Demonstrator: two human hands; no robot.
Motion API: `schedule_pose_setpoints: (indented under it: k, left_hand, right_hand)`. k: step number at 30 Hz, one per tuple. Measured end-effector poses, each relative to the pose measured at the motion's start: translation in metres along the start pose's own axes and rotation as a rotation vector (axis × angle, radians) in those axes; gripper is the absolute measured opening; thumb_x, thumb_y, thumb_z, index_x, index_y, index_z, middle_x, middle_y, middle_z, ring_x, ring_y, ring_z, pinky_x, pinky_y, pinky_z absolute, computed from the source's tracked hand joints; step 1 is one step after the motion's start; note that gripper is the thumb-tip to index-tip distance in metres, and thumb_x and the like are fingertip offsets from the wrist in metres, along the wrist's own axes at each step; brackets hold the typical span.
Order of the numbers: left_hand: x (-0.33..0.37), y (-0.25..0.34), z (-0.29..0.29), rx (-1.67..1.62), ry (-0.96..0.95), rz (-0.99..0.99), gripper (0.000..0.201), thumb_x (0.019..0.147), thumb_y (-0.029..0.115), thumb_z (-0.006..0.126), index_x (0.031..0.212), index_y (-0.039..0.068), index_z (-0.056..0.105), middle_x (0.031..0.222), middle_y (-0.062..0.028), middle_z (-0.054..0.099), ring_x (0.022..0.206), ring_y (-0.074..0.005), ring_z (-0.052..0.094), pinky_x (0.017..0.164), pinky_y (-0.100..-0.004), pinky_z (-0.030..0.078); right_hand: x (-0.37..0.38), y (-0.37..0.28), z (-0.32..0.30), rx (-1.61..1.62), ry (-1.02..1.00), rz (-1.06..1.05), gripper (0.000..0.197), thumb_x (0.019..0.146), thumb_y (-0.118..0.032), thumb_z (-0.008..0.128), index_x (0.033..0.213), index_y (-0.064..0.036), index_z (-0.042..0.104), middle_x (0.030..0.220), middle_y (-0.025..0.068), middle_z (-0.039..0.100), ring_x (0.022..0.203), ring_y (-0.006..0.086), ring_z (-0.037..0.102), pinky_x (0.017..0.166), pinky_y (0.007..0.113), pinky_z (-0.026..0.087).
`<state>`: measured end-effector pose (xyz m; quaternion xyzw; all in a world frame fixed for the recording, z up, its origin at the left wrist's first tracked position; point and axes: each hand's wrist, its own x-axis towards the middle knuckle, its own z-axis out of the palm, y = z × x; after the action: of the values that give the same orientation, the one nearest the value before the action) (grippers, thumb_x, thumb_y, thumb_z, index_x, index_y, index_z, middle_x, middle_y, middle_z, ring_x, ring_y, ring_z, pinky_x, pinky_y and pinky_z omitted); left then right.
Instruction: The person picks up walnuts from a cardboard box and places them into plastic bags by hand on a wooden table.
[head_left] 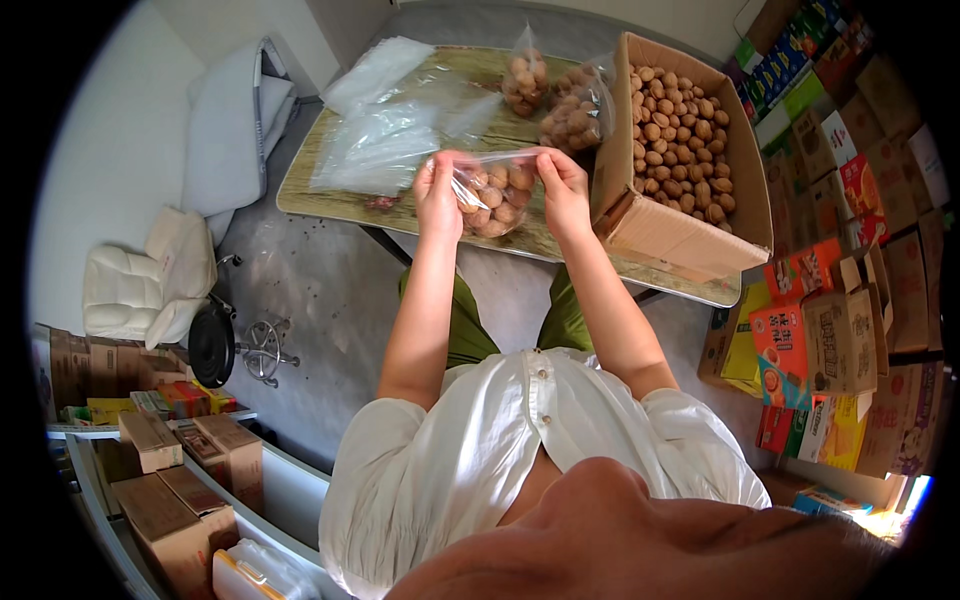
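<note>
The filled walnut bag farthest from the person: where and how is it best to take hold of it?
Probably by the peaked film at the top of this bag, from above and its left: the film rises above the walnuts, while another filled bag crowds its right.

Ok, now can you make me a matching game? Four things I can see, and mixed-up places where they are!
Things:
1. open cardboard box
2. flat clear plastic bags
3. white padded chair
4. nearest walnut bag

Places:
A. between the left hand and right hand
B. off the table, to its left
C. at the table's right end
D. on the table's left part

Right pairs: 1-C, 2-D, 3-B, 4-A
</note>
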<state>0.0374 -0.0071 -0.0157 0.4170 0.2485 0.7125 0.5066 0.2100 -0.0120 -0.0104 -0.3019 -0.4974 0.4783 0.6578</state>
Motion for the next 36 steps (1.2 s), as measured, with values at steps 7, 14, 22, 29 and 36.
schedule_pose_setpoints:
  k: [7, 14, 22, 29, 36]
  left_hand:
    - [0.0, -0.002, 0.002, 0.018, 0.123, 0.026, 0.037, 0.1, 0.036, 0.053, 0.09, 0.002, 0.063, 0.085, -0.0071, 0.066, 0.078, -0.0146, 0.062, 0.075, -0.0294, 0.049]
    - [0.0, -0.004, 0.004, 0.099, 0.158, 0.027, 0.043, 0.098, 0.043, 0.053, 0.095, 0.001, 0.062, 0.083, -0.0079, 0.064, 0.078, -0.0164, 0.062, 0.076, -0.031, 0.049]
    - [-0.001, 0.017, 0.019, 0.236, 0.214, 0.142, 0.025, 0.096, 0.028, 0.06, 0.095, 0.003, 0.063, 0.096, -0.0072, 0.065, 0.091, -0.0175, 0.06, 0.082, -0.0313, 0.046]
    - [0.007, 0.069, 0.077, 1.498, -0.412, 0.603, 0.014, 0.079, 0.017, 0.069, 0.091, 0.01, 0.067, 0.093, -0.0054, 0.066, 0.1, -0.0271, 0.057, 0.094, -0.0449, 0.036]
    - [0.023, 0.059, 0.085, 1.477, -0.564, 0.27, 0.008, 0.081, 0.014, 0.065, 0.081, 0.006, 0.065, 0.085, -0.0085, 0.068, 0.084, -0.0293, 0.064, 0.081, -0.0431, 0.043]
  right_hand:
    - [-0.002, 0.002, -0.001, 0.115, 0.001, 0.009, 0.017, 0.099, -0.015, 0.055, 0.109, -0.0023, 0.058, 0.097, 0.0094, 0.07, 0.092, 0.0121, 0.062, 0.088, 0.027, 0.045]
    - [-0.003, -0.003, -0.002, 0.057, 0.008, -0.047, 0.01, 0.099, -0.014, 0.055, 0.102, -0.0042, 0.055, 0.095, 0.0073, 0.069, 0.088, 0.0101, 0.06, 0.084, 0.025, 0.044]
    - [-0.001, -0.004, 0.003, -0.009, 0.088, -0.044, 0.008, 0.1, -0.01, 0.053, 0.096, -0.0034, 0.054, 0.086, 0.002, 0.063, 0.082, 0.0077, 0.058, 0.078, 0.022, 0.046]
    - [-0.002, -0.008, 0.01, -0.153, 0.127, -0.112, 0.006, 0.096, -0.005, 0.057, 0.093, -0.0008, 0.057, 0.087, -0.0001, 0.057, 0.08, 0.006, 0.052, 0.074, 0.02, 0.043]
    - [-0.006, -0.009, 0.0, -0.113, 0.11, -0.068, 0.006, 0.094, -0.007, 0.061, 0.096, -0.0007, 0.059, 0.091, -0.0014, 0.057, 0.082, 0.0051, 0.051, 0.075, 0.02, 0.042]
